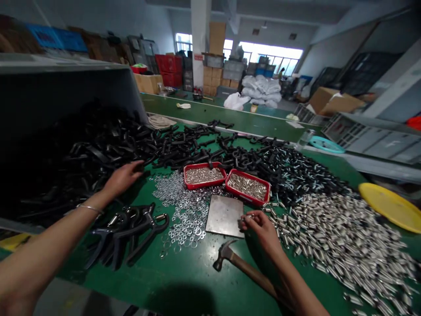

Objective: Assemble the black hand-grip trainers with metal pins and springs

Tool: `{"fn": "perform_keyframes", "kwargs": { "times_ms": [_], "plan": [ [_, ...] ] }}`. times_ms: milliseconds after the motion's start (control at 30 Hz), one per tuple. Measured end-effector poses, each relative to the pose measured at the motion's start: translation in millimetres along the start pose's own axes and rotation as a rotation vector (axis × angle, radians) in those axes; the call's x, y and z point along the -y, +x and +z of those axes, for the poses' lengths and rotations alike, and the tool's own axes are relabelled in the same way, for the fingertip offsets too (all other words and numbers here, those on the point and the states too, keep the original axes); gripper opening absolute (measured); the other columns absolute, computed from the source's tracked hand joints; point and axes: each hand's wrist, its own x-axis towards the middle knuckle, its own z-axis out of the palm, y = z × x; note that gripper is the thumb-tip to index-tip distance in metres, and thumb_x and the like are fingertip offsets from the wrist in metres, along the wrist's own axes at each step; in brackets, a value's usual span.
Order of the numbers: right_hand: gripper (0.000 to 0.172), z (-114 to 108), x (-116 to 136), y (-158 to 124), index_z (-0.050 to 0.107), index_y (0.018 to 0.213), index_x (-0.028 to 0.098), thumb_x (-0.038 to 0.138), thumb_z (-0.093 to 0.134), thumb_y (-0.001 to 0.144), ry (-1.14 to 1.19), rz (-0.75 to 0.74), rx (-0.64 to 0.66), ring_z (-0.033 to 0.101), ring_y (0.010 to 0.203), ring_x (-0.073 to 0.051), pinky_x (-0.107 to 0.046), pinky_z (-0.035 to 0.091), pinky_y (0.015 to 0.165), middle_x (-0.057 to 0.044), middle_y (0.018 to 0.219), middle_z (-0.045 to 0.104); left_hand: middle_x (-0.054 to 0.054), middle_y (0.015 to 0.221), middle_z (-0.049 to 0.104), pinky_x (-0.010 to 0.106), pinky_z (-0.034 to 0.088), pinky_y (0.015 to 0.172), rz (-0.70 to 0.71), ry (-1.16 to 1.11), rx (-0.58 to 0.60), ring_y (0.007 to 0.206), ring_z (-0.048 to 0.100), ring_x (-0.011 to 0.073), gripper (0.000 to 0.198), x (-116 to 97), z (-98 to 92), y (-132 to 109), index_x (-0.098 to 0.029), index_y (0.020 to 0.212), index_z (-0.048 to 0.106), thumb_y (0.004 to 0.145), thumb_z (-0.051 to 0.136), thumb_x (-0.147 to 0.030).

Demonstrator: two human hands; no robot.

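Note:
My left hand reaches over the near edge of the pile of black parts, its fingers stretched forward with a small gap between them. Nothing can be made out in its grasp. At the right edge of a flat metal plate, my right hand is closed in a pinch on a small shiny metal part, mostly hidden by the fingers. A claw hammer lies below the plate. Left of the plate spread loose metal rings. Several black forked handles with metal cylinders lie nearer me.
Two red trays of small metal pieces stand behind the plate. Metal cylinders heap up at right beside a yellow lid. A large grey bin lies open at left. A green conveyor runs behind.

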Motion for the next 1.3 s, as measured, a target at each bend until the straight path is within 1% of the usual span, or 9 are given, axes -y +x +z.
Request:
{"fn": "perform_keyframes", "kwargs": {
  "times_ms": [133,233,333,500,667,867,967,1133,1300],
  "plan": [
    [0.037,4.3,-3.6,-0.6,0.060,0.092,0.020,0.046,0.080,0.075,-0.002,-0.016,-0.047,0.066,0.068,-0.016,-0.031,0.055,0.067,-0.003,0.086,0.071,-0.001,0.088,0.062,0.030,0.044,0.090,-0.120,-0.339,-0.074,0.089,0.056,0.0135,0.030,-49.2,15.9,-21.3,-0.011,0.113,0.053,0.084,0.059,-0.016],
    [0.037,13.2,-2.9,-2.3,0.058,0.096,0.021,0.047,0.078,0.078,0.049,0.011,-0.052,0.068,0.071,-0.017,-0.032,0.057,0.066,-0.003,0.089,0.071,0.003,0.083,0.065,0.032,0.052,0.074,-0.187,-0.762,0.349,0.074,0.062,0.0160,0.037,-87.4,64.0,-80.7,-0.012,0.112,0.054,0.077,0.059,-0.023],
    [0.037,22.3,2.0,-7.6,0.057,0.097,0.022,0.046,0.077,0.078,0.094,0.029,-0.060,0.068,0.071,-0.018,-0.033,0.057,0.064,-0.003,0.089,0.070,0.001,0.075,0.062,0.028,0.050,0.060,-0.245,-0.809,0.768,0.063,0.060,0.0152,0.037,-118.4,129.6,-154.6,-0.016,0.110,0.054,0.074,0.060,-0.024],
    [0.038,27.7,9.5,-22.1,0.057,0.097,0.024,0.047,0.078,0.077,0.119,0.015,-0.148,0.066,0.074,-0.019,-0.033,0.056,0.070,-0.003,0.086,0.068,-0.002,0.075,0.061,0.023,0.047,0.058,-0.264,-0.823,0.831,0.061,0.058,0.0118,0.036,-143.1,198.4,-220.8,-0.019,0.107,0.051,0.072,0.061,-0.022],
    [0.030,25.7,2.6,-29.3,0.060,0.093,0.024,0.048,0.074,0.080,0.082,-0.084,-0.186,0.061,0.082,-0.020,-0.031,0.051,0.077,-0.002,0.088,0.066,-0.005,0.070,0.059,0.021,0.043,0.051,-0.384,-1.007,0.909,0.052,0.053,0.0095,0.040,-152.0,201.5,-230.2,-0.021,0.107,0.046,0.071,0.062,-0.021],
    [0.029,8.8,-2.5,-22.5,0.064,0.087,0.022,0.049,0.073,0.080,0.039,-0.068,0.028,0.057,0.083,-0.017,-0.028,0.046,0.075,-0.002,0.094,0.064,0.001,0.075,0.065,0.021,0.042,0.048,-0.307,-0.929,1.392,0.046,0.050,0.0068,0.044,-155.1,184.5,-245.4,-0.019,0.110,0.049,0.077,0.071,-0.037],
    [0.030,-4.2,-5.2,-5.3,0.063,0.089,0.022,0.052,0.058,0.091,-0.175,-0.094,0.156,0.058,0.082,-0.018,-0.029,0.047,0.074,-0.003,0.091,0.064,0.003,0.072,0.068,0.017,0.030,0.038,-0.335,-0.909,1.312,0.036,0.036,0.0030,0.042,-155.6,187.1,-248.6,-0.018,0.106,0.050,0.084,0.065,-0.051],
    [0.026,-16.0,-9.4,35.8,0.067,0.107,0.022,0.033,0.044,0.099,-1.107,-0.253,0.002,0.061,0.096,-0.022,-0.029,0.045,0.080,-0.009,0.108,0.065,0.003,0.074,0.070,0.017,0.036,0.042,-0.199,-0.868,0.764,0.041,0.046,0.0058,0.038,-151.3,186.8,-231.6,-0.018,0.096,0.051,0.090,0.055,-0.056],
    [0.025,-6.5,-10.7,55.2,0.066,0.100,0.015,0.015,0.042,0.096,-1.404,-0.212,-0.059,0.062,0.095,-0.025,-0.030,0.043,0.075,-0.016,0.106,0.066,0.005,0.092,0.072,0.019,0.045,0.054,-0.190,-0.929,0.786,0.057,0.058,0.0080,0.039,-143.6,175.7,-203.9,-0.018,0.099,0.054,0.089,0.059,-0.056]
  ]
}}
